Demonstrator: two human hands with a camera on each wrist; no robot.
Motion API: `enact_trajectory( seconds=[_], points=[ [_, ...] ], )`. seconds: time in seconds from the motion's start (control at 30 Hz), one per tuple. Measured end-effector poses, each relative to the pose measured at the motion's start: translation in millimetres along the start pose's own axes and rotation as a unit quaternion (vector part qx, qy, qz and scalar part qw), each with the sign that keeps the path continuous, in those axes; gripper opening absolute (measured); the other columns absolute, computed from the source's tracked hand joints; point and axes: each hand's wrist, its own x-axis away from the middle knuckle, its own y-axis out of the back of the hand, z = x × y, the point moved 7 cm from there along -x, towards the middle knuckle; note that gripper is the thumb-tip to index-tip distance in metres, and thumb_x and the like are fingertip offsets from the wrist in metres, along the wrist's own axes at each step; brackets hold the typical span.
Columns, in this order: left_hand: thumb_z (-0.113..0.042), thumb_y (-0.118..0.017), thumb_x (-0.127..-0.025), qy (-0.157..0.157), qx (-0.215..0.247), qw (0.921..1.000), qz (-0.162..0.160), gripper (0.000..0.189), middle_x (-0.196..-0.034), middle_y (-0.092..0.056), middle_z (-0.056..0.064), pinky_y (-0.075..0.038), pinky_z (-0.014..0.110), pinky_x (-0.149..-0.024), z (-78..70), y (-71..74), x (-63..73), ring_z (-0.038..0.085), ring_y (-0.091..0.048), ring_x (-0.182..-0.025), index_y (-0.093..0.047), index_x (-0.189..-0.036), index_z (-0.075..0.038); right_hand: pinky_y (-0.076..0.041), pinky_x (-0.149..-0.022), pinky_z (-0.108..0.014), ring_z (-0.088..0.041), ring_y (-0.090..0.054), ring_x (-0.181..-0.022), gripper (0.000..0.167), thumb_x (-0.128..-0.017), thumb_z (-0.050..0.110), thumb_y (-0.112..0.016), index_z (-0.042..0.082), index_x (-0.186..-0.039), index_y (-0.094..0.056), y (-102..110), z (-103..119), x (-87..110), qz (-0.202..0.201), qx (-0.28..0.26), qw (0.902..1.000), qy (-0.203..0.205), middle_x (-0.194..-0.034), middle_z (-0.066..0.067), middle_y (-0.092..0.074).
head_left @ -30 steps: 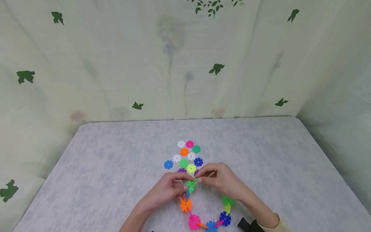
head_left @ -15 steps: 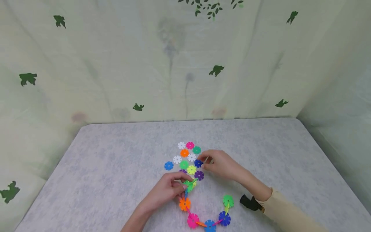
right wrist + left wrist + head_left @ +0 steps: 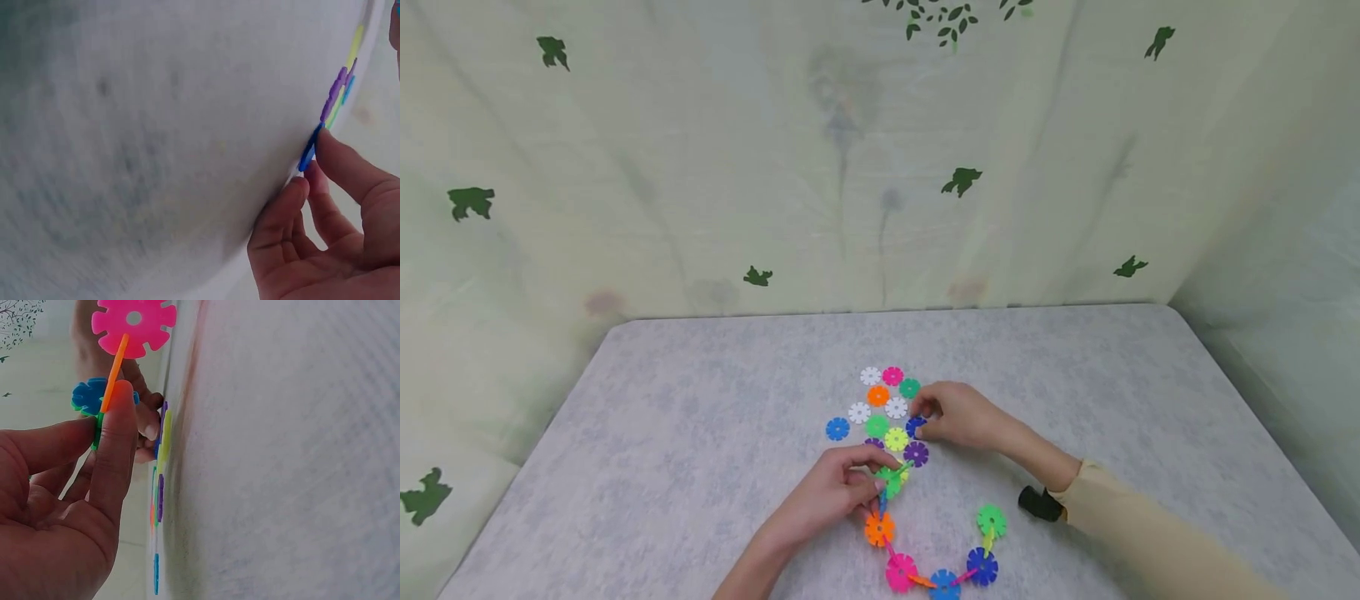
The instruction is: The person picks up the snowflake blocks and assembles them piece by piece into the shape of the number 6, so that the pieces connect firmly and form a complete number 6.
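My left hand (image 3: 835, 483) pinches the green notched plastic disc (image 3: 891, 482) at one end of a linked chain of discs. In the head view the chain curves toward me through an orange disc (image 3: 880, 529), a pink disc (image 3: 901, 573) and a blue disc (image 3: 945, 585), ending at a green disc (image 3: 992, 521). Above the hand in the left wrist view is a pink disc (image 3: 112, 340). My right hand (image 3: 966, 417) has thumb and fingertips at the edges of a dark blue disc (image 3: 310, 150), gripping it low at the table; its fingers partly cover it in the head view.
Several loose discs lie just beyond the left hand, among them a purple disc (image 3: 916, 454), a yellow disc (image 3: 896, 439), an orange disc (image 3: 878, 396) and a light blue disc (image 3: 837, 429). A black wrist device (image 3: 1041, 504) is by the right sleeve. A printed curtain (image 3: 850, 167) hangs behind the table.
My right hand has left the chain's green end and moved away from me to the loose dark blue disc, its fingers closing on it. The left hand has kept its pinch, nearly still.
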Motion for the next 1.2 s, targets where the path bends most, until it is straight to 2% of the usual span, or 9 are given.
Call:
enact_trajectory(
  seconds=[0.2,0.33,0.53,0.67,0.87,1.1,1.2],
  points=[
    [-0.001,-0.057,-0.095,-0.002,0.000,1.0000,-0.002,0.024,-0.072,-0.062,0.011,-0.052,0.029,-0.055,0.2,-0.1,0.6,0.020,-0.056,-0.065,-0.066,-0.117,-0.002,-0.049,-0.068,-0.031,-0.015,-0.054,-0.074,0.018,-0.082,0.010,-0.080,0.014,-0.091,-0.065,2.0,2.0,2.0,0.001,0.003,0.9999,-0.010,-0.083,0.005,-0.061],
    [-0.001,-0.057,-0.095,-0.004,0.001,1.0000,-0.004,0.023,-0.071,-0.062,0.011,-0.051,0.029,-0.054,-1.0,0.2,0.8,0.020,-0.056,-0.064,-0.066,-0.117,-0.002,-0.049,-0.068,-0.031,-0.014,-0.056,-0.076,0.015,-0.085,0.006,-0.075,0.015,-0.089,-0.063,5.0,4.6,8.5,-0.020,-0.006,0.9998,-0.006,-0.083,0.007,-0.062],
    [-0.002,-0.058,-0.096,-0.004,-0.004,1.0000,-0.007,0.025,-0.070,-0.061,0.010,-0.051,0.029,-0.054,-2.6,0.6,1.1,0.020,-0.055,-0.064,-0.067,-0.118,-0.002,-0.053,-0.068,-0.028,-0.013,-0.060,-0.079,0.016,-0.091,0.001,-0.067,0.016,-0.094,-0.062,8.4,10.5,28.6,-0.065,-0.063,0.9959,0.009,-0.092,0.006,-0.064],
    [-0.001,-0.057,-0.096,-0.010,-0.009,0.9998,-0.011,0.025,-0.069,-0.061,0.009,-0.051,0.029,-0.054,-3.9,1.2,1.5,0.020,-0.055,-0.063,-0.067,-0.119,-0.002,-0.055,-0.068,-0.027,-0.014,-0.064,-0.081,0.018,-0.092,-0.001,-0.065,0.016,-0.099,-0.064,7.9,15.7,41.8,-0.077,-0.106,0.9911,0.018,-0.098,0.005,-0.065],
    [-0.001,-0.057,-0.096,-0.016,-0.012,0.9997,-0.013,0.024,-0.067,-0.060,0.008,-0.051,0.029,-0.054,-4.6,1.8,1.3,0.019,-0.055,-0.061,-0.067,-0.119,-0.003,-0.055,-0.070,-0.027,-0.020,-0.067,-0.078,0.018,-0.092,0.003,-0.067,0.018,-0.103,-0.066,3.4,18.6,59.3,-0.086,-0.150,0.9848,-0.007,-0.097,0.004,-0.066],
    [0.001,-0.058,-0.095,-0.021,-0.019,0.9995,-0.013,0.024,-0.066,-0.059,0.008,-0.050,0.028,-0.053,-6.2,0.2,2.9,0.018,-0.055,-0.060,-0.068,-0.117,-0.003,-0.057,-0.067,-0.035,-0.024,-0.069,-0.077,0.014,-0.092,0.008,-0.069,0.011,-0.106,-0.066,-2.9,20.8,73.8,-0.104,-0.216,0.9700,-0.041,-0.092,-0.001,-0.066],
    [0.001,-0.058,-0.095,-0.020,-0.026,0.9994,-0.013,0.024,-0.066,-0.059,0.007,-0.051,0.029,-0.054,-7.2,-0.6,2.5,0.018,-0.055,-0.060,-0.068,-0.116,-0.005,-0.057,-0.067,-0.038,-0.025,-0.068,-0.076,0.013,-0.092,0.008,-0.068,0.010,-0.105,-0.066,-4.2,22.3,75.7,-0.105,-0.226,0.9674,-0.047,-0.089,-0.002,-0.066]
  ],
)
